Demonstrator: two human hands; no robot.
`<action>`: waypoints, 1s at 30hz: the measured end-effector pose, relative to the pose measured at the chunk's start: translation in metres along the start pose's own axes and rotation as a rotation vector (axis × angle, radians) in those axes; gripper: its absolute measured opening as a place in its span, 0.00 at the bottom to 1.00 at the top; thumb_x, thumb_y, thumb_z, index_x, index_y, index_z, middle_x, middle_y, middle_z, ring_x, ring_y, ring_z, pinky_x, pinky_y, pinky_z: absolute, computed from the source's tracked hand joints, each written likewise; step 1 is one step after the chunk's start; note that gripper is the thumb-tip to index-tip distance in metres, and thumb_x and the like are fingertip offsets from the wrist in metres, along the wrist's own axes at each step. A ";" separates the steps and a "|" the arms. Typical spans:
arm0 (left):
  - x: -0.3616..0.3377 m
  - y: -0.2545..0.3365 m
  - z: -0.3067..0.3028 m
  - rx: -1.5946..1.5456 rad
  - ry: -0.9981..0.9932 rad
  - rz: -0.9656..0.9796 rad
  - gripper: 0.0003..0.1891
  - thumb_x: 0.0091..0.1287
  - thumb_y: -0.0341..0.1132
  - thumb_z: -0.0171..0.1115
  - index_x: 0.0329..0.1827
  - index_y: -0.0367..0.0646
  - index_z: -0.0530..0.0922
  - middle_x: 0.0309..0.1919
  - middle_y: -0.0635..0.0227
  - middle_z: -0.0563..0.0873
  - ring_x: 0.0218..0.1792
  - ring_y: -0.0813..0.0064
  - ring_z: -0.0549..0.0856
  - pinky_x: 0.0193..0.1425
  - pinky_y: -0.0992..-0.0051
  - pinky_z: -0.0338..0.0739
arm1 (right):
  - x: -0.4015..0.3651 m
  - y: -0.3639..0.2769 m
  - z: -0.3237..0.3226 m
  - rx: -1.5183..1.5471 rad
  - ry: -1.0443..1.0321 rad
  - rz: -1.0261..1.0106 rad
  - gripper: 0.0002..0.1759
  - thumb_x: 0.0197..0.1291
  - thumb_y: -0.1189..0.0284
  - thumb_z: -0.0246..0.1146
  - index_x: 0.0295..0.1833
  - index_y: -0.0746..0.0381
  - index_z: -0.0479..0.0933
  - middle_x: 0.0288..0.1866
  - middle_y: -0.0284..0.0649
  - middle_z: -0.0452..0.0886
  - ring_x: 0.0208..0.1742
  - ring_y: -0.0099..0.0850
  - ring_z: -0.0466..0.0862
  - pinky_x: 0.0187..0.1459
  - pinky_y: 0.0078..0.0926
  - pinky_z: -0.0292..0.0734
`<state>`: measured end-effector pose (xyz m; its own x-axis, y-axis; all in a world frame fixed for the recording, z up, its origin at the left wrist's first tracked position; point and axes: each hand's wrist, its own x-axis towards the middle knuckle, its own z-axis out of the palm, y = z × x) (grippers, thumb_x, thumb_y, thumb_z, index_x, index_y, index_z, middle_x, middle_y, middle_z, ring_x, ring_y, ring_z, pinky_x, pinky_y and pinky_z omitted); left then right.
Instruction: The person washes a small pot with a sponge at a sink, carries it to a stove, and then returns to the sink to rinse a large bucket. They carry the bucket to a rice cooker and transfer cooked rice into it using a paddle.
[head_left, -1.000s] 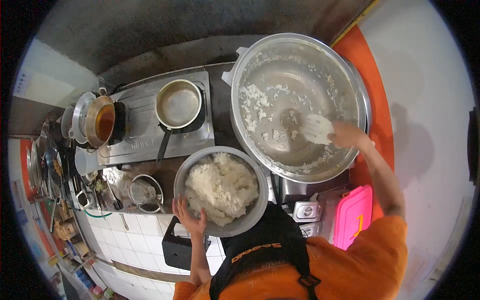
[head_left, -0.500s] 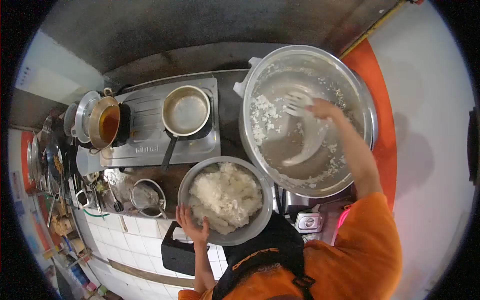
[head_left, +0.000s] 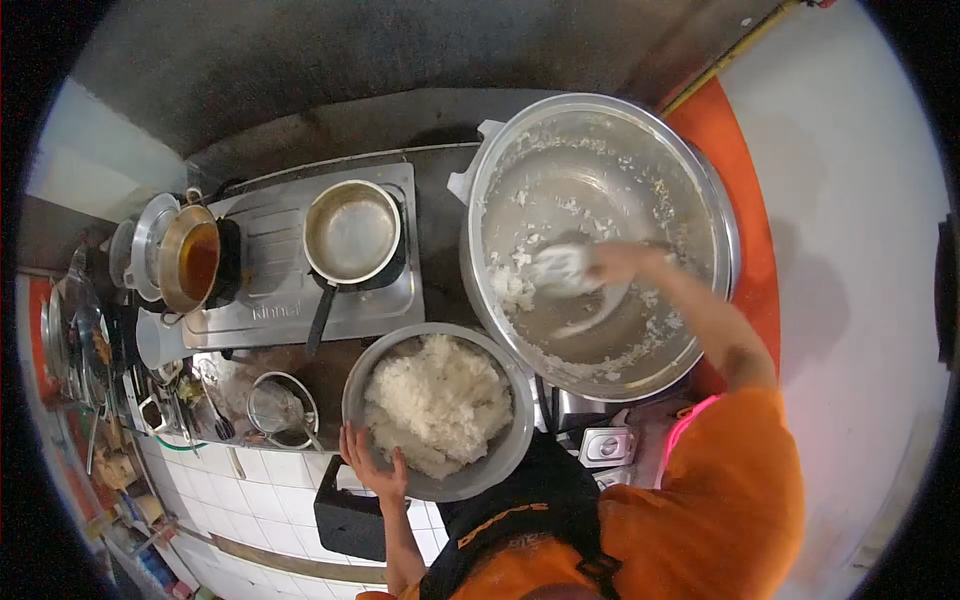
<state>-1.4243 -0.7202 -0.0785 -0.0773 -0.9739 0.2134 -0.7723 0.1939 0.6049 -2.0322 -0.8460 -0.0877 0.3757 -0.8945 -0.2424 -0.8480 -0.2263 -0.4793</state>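
Observation:
My right hand [head_left: 620, 262] is closed around a pale slotted spoon [head_left: 562, 270], blurred by motion, inside a large metal pot [head_left: 590, 384]. The spoon is beside a small heap of white rice [head_left: 512, 287] at the pot's left side. Grains also cling to the pot's wall and bottom. A grey basin [head_left: 520, 440] piled with cooked rice [head_left: 440, 400] sits close to my body, left of the pot. My left hand [head_left: 380, 475] holds the basin's near left rim, thumb over the inside and fingers spread along the outside.
Left of the pot, a steel stove [head_left: 270, 318] bears a small saucepan [head_left: 352, 235] and a pan of reddish-brown liquid [head_left: 198, 260]. A strainer over a container [head_left: 280, 408] stands near the counter's front edge. A metal lidded container [head_left: 607, 446] lies below the pot.
My right hand has moved left and down with the slotted spoon, toward the rice at the pot's left side. My left hand stays at the basin's rim. The view has shifted slightly.

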 end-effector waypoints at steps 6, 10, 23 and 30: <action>-0.005 -0.005 0.005 -0.008 -0.003 -0.037 0.31 0.67 0.53 0.62 0.67 0.41 0.75 0.72 0.50 0.72 0.75 0.43 0.64 0.75 0.43 0.58 | 0.050 -0.027 -0.112 -0.062 -0.570 0.701 0.15 0.67 0.62 0.61 0.48 0.61 0.86 0.39 0.48 0.89 0.36 0.35 0.88 0.39 0.41 0.81; -0.001 0.001 0.000 0.062 0.007 0.043 0.33 0.71 0.56 0.59 0.69 0.41 0.73 0.72 0.51 0.73 0.74 0.43 0.67 0.73 0.45 0.64 | 0.077 0.015 -0.096 -0.111 -0.197 0.544 0.15 0.61 0.65 0.62 0.47 0.60 0.86 0.37 0.48 0.88 0.36 0.36 0.88 0.42 0.40 0.82; -0.003 -0.005 0.002 0.021 0.015 -0.007 0.31 0.66 0.50 0.61 0.67 0.39 0.75 0.71 0.50 0.73 0.74 0.43 0.66 0.74 0.44 0.60 | 0.027 0.015 -0.104 -0.430 -0.349 0.495 0.21 0.62 0.56 0.63 0.52 0.59 0.84 0.50 0.52 0.87 0.54 0.50 0.85 0.55 0.49 0.79; -0.004 -0.007 0.005 0.002 0.019 -0.014 0.30 0.67 0.50 0.61 0.66 0.39 0.75 0.71 0.50 0.73 0.74 0.43 0.65 0.74 0.44 0.59 | 0.008 -0.090 0.028 0.117 -0.500 0.392 0.29 0.69 0.53 0.61 0.62 0.67 0.75 0.49 0.60 0.85 0.49 0.53 0.85 0.53 0.48 0.78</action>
<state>-1.4218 -0.7187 -0.0875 -0.0548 -0.9741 0.2193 -0.7744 0.1801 0.6066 -1.9425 -0.8220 -0.0698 0.1995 -0.6080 -0.7684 -0.9219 0.1494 -0.3575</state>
